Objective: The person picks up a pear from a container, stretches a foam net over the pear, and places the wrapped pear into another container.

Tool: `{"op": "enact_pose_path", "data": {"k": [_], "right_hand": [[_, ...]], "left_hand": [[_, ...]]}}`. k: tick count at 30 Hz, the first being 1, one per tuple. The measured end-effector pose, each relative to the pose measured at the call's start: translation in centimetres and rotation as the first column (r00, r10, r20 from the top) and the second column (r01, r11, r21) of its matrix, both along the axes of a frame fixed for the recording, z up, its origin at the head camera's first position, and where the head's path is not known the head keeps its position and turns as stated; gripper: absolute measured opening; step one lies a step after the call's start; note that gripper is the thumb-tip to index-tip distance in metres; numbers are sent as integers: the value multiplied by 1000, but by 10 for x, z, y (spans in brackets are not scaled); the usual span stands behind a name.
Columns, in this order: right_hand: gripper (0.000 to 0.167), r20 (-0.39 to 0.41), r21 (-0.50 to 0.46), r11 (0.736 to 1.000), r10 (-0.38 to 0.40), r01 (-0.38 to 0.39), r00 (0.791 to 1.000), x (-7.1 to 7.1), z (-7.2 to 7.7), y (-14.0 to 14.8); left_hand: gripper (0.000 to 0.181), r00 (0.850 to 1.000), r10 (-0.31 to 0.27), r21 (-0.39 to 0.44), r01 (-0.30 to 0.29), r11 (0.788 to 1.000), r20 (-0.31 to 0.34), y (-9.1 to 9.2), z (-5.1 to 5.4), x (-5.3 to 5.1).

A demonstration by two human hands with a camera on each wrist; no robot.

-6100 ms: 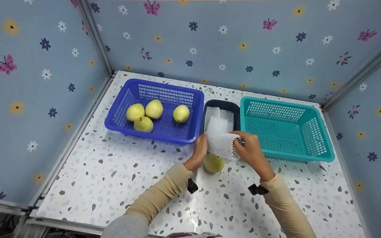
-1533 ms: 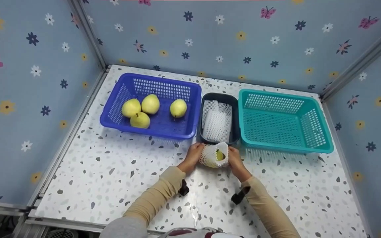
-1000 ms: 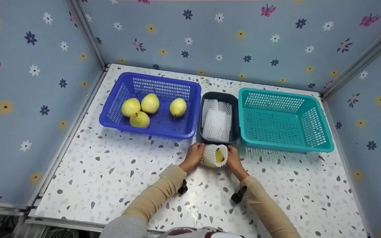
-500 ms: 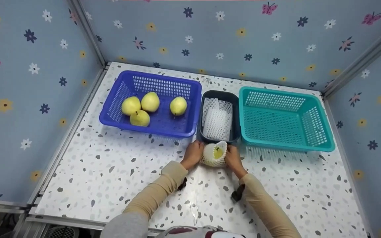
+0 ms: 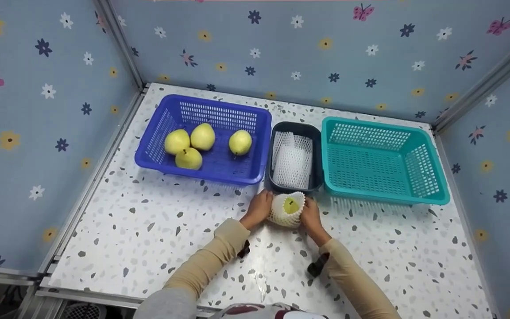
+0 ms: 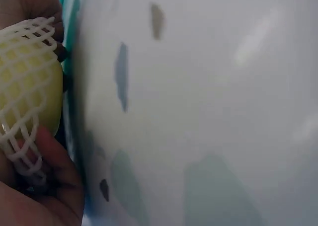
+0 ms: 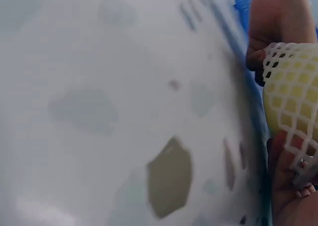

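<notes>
A yellow-green pear (image 5: 291,205) sits inside a white foam net (image 5: 281,212) in front of the dark container, its stem showing through the net's opening. On its left side the left hand (image 5: 258,208) pinches the net. The right hand (image 5: 313,218) grips the net's edge on the other side. In the left wrist view, the left hand's fingers (image 6: 59,161) curl round one end of the netting over the pear (image 6: 25,77). The right wrist view shows the right hand (image 7: 290,186) with fingers curled at the net's lower end, the pear (image 7: 293,97) between both hands.
A blue basket (image 5: 202,176) with several pears stands at the left. The dark container (image 5: 317,177) beside it holds white foam nets (image 5: 291,164). At the right is a teal basket (image 5: 383,197). Patterned panels stand behind and at both sides.
Six seconds ago the pear lay bare below the net; now the net is around it. Over the last second, the pear's stem end has turned more upward in the opening. Both hands stay at its sides.
</notes>
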State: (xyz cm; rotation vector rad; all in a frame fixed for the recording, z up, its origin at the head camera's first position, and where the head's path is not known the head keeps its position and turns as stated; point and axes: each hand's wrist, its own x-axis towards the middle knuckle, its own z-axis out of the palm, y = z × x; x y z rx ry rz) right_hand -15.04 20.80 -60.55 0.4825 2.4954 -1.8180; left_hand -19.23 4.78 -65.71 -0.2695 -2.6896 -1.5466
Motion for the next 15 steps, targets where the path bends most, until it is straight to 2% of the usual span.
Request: {"op": "enact_pose_path", "data": {"k": [1,3,4,6,8,10,12,13,15], "right_hand": [[29,23,-47,999,-12,13,1000,1,3,-1],[32,57,-128,991,-24,31,998,2,10,-3],[32,71,-161,986,-28,39,997,3,13,-4],[33,82,-231,972,-28,46,996,4,20,-5],[32,78,-292,955,-29,50,997,4,25,-7],[29,76,-342,938,-36,60,996,5,29,-8],[26,58,-380,923,-47,65,997,5,32,-10],[23,48,-398,915,-53,68,997,5,33,-10],[20,26,-425,903,-56,62,998,6,35,-11]], "left_hand": [[40,1000,5,16,-4,1000,-15,2,-16,-5],[38,999,29,8,-29,1000,26,6,-31,-9],[39,999,28,59,-30,998,41,9,-47,-16],[39,989,8,145,-29,989,145,10,-54,-21],[37,974,-15,242,-42,969,228,11,-55,-24],[40,981,-48,382,-29,924,189,12,-73,-33],[38,979,-57,457,-41,889,198,14,-79,-36],[38,977,-53,476,-53,878,206,16,-82,-37],[34,981,-61,546,-52,836,186,20,-89,-38]]}}
